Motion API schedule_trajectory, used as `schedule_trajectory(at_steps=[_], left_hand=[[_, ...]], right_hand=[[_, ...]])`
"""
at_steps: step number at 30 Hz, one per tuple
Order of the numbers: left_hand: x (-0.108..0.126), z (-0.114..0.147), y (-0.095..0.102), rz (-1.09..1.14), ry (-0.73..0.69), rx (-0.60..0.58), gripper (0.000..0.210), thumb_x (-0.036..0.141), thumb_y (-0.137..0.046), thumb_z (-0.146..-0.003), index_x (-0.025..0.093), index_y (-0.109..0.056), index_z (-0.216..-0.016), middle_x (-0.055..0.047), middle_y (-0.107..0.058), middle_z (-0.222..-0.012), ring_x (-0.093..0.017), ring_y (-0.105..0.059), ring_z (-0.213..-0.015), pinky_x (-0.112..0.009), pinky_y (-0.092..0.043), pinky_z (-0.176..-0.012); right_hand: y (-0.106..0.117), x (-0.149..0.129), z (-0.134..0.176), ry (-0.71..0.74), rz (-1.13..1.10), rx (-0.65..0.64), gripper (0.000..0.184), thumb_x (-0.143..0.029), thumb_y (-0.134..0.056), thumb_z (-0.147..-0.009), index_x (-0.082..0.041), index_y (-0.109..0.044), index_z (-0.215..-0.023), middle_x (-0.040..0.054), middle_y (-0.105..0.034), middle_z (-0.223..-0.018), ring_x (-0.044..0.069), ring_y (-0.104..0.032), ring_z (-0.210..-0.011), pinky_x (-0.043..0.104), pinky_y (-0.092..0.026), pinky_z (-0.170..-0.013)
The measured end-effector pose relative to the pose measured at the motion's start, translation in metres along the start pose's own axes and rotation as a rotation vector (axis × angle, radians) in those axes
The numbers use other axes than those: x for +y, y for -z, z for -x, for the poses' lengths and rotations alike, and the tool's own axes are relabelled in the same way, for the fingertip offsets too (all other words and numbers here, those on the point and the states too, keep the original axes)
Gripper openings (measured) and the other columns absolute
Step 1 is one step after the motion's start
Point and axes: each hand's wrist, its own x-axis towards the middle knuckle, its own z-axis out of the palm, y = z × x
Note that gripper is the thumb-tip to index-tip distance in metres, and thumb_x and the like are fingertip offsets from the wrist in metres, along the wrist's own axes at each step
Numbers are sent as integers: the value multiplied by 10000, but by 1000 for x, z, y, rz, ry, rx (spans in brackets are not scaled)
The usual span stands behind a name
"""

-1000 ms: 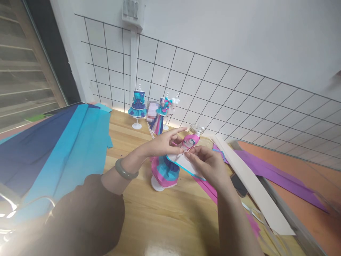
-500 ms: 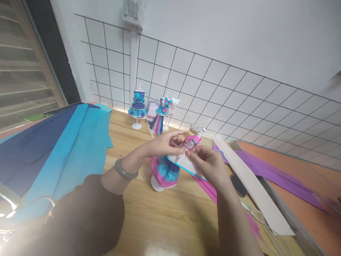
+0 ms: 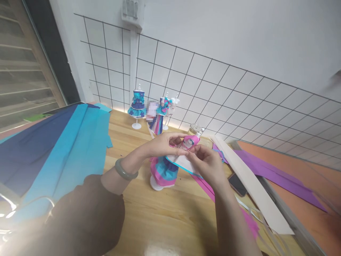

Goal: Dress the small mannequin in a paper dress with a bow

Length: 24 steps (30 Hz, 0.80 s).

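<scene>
A small dress form [image 3: 157, 184] on a white base leans to the right, dressed in a tiered skirt [image 3: 165, 170] of pink, light blue and dark blue and a pink bodice [image 3: 190, 141]. Around its waist lies a white piece with a light-blue edge [image 3: 183, 163]. My left hand [image 3: 174, 144] reaches round the bodice from the left, its thumb pressed on the white piece's top edge. From the right, my right hand [image 3: 206, 163] pinches that same edge, thumb close to the other thumb. The fingertips behind the bodice are partly hidden.
Several small dressed forms, one in blue [image 3: 138, 103], stand at the back by the wire grid. Blue sheets [image 3: 87, 142] lie left. To the right are a white strip [image 3: 255, 188], a purple strip [image 3: 282, 177], a phone [image 3: 238, 184] and pink scraps [image 3: 250, 224]. A glass jar [image 3: 196, 128] stands behind.
My two thumbs have come together at the waist, the left one now laid straighter along the edge. The dress form has shifted slightly left and my right hand has moved a little left.
</scene>
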Motion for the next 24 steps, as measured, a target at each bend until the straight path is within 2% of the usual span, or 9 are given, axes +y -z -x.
schedule_trajectory(at_steps=[3,8,13,17,24], left_hand=[[-2,0,1,32,-11,11,589,320,-709,-694,189,-519,-1236,-84,-624,-1042,-195,-580,-965,-329,-475,-797],[-4,0,6,80,-28,31,563,277,-715,-687,211,-538,-1217,-66,-638,-1025,-172,-587,-948,-313,-476,-809],[1,4,11,-14,-21,92,543,233,-701,-677,206,-560,-1202,-56,-632,-1006,-165,-567,-944,-304,-469,-811],[6,6,10,-67,-20,124,473,231,-671,-702,203,-592,-1167,-35,-621,-904,-146,-553,-883,-277,-459,-768],[9,8,10,47,52,62,500,289,-706,-690,222,-586,-1171,-18,-591,-833,-107,-526,-744,-226,-410,-613]], right_hand=[[-2,1,1,11,29,-2,266,-429,-621,-762,-172,-574,-714,7,-554,-633,111,-447,-550,225,-334,-486],[0,-3,3,-12,14,-87,279,-458,-581,-786,-180,-572,-768,11,-553,-661,115,-457,-550,229,-343,-479],[2,-11,8,-46,147,-149,287,-454,-558,-798,-178,-569,-720,1,-517,-600,116,-443,-534,226,-332,-464],[-1,-10,12,-7,203,-127,261,-433,-546,-813,-183,-588,-749,-4,-507,-602,112,-424,-541,221,-321,-468],[-4,-17,18,93,243,-104,266,-418,-494,-858,-194,-617,-787,-6,-512,-594,117,-415,-542,227,-307,-480]])
